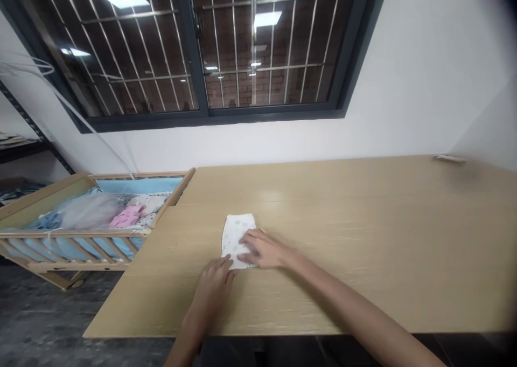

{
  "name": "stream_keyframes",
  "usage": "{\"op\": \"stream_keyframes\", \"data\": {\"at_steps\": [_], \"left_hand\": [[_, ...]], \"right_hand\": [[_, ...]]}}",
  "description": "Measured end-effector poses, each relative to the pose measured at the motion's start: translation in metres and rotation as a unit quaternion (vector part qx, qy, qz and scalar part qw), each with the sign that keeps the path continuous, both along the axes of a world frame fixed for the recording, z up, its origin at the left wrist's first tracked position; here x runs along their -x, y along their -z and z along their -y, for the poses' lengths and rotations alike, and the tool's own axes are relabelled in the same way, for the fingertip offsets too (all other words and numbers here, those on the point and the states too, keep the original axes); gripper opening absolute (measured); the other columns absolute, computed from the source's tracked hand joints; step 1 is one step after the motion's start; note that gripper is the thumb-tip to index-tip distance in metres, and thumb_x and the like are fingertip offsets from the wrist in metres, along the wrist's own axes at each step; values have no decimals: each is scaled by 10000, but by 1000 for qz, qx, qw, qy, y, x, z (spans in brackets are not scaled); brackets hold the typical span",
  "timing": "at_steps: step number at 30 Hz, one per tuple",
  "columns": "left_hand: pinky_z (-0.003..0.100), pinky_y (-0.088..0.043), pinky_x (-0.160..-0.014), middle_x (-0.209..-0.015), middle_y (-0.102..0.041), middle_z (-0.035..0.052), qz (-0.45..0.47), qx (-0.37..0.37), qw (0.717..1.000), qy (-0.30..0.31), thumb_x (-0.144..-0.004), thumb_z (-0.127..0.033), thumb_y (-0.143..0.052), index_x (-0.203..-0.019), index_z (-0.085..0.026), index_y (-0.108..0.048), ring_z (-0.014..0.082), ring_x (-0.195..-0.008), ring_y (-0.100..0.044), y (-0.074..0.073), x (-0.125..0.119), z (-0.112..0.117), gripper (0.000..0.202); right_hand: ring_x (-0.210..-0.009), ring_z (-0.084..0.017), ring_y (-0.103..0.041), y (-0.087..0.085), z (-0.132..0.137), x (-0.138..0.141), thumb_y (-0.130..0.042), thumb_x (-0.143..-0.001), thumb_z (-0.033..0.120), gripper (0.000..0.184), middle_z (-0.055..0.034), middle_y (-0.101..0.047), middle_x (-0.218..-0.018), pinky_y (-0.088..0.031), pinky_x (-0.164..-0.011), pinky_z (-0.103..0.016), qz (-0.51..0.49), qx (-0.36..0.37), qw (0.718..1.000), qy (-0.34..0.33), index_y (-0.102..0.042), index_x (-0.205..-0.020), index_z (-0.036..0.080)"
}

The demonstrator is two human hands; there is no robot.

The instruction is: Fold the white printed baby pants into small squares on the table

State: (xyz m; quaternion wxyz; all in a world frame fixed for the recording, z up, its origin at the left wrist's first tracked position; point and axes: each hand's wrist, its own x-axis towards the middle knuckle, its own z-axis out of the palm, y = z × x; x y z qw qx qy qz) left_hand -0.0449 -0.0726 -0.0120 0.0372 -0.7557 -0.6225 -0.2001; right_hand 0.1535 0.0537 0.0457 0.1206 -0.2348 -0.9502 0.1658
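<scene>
A small white folded cloth [234, 232] with a pale greenish print lies flat on the wooden table [343, 248]. Its exact kind I cannot make out. My left hand [216, 278] rests at the cloth's near left corner, fingertips touching the edge and fingers stretched forward. Over its right side lies my right hand [262, 248], with thumb and fingers apart and the fingertips on the fabric. Part of the cloth's right and near edges is hidden beneath my hands.
To the left stands a wooden crib [121, 235] with blue lining, holding a pink cloth [127, 216] and other fabrics. A thin flat object [449, 158] lies at the table's far right. A barred window [210, 116] and a dark shelf [24, 150] are behind.
</scene>
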Motion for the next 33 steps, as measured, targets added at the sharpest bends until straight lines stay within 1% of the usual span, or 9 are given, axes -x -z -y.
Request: {"op": "stream_keyframes", "data": {"at_steps": [2,5,8,11,14,20,25,30,33], "left_hand": [[407,-547,-960,-1180,-737,90,35,5,999,18,-998,-186,-436,-1095,-197,-699,231,-1048,-692,-1,10,-5,281],[444,-517,-979,-1107,-742,92,73,11,997,31,-1020,-213,-365,-1063,-202,-683,242,-1022,-682,-7,17,-11,321],[452,-497,-974,-1075,-732,81,134,40,990,23,-1034,-290,-349,-1033,-215,-666,252,-1039,-660,-19,22,-15,326],[430,-470,-1002,-1122,-721,69,194,83,977,39,-946,-385,-556,-1061,-230,-672,263,-1095,-633,-30,30,-18,225],[387,-473,-965,-1118,-724,71,240,117,962,49,-817,-405,-704,-1048,-216,-696,278,-1079,-634,-37,40,-29,299],[276,-478,-651,-777,-704,17,288,120,950,13,-859,-427,-617,-969,-165,-678,191,-708,-651,-46,54,-99,291],[257,-472,-665,-790,-713,26,288,94,951,-63,-834,-290,-660,-975,-165,-628,181,-736,-676,-39,53,-149,191],[275,-474,-707,-802,-721,34,250,75,959,-107,-856,-243,-651,-1008,-192,-619,203,-784,-691,-22,47,-152,164],[327,-485,-850,-951,-736,82,224,48,966,-119,-891,-261,-618,-1125,-189,-605,242,-959,-691,-20,42,-145,246]], "right_hand": [[-1272,-345,-529,0,21,-18,-592,-903,616,659,-174,-563,-1406,-366,-1081,-501,18,28,999,-11,-553,-1399,184],[-1433,-360,-379,5,38,-35,-612,-912,535,720,-183,-396,-1577,-264,-1154,-522,14,52,999,-7,-428,-1512,182],[-1364,-310,-477,9,38,-38,-536,-969,359,558,-158,-534,-1477,-301,-1141,-483,-30,63,997,12,-448,-1492,188],[-1167,-291,-615,7,29,-33,-464,-1004,326,361,-126,-696,-1234,-429,-1025,-436,-80,79,992,61,-610,-1310,201],[-1039,-278,-664,4,15,-26,-447,-1018,366,323,-112,-723,-1162,-495,-908,-389,-120,119,982,85,-663,-1199,207],[-883,-234,-659,5,-35,1,-528,-947,305,233,-90,-724,-999,-501,-780,-322,-201,141,952,180,-656,-1079,161],[-765,-197,-609,24,-68,19,-574,-898,327,258,-35,-663,-866,-479,-693,-296,-264,130,906,305,-571,-1113,184],[-828,-212,-617,50,-78,23,-562,-887,302,247,-45,-642,-894,-506,-735,-321,-275,125,895,328,-546,-1105,186],[-978,-247,-630,50,-75,23,-532,-912,311,322,-106,-656,-1037,-526,-848,-378,-272,91,898,333,-530,-1199,163]]}}
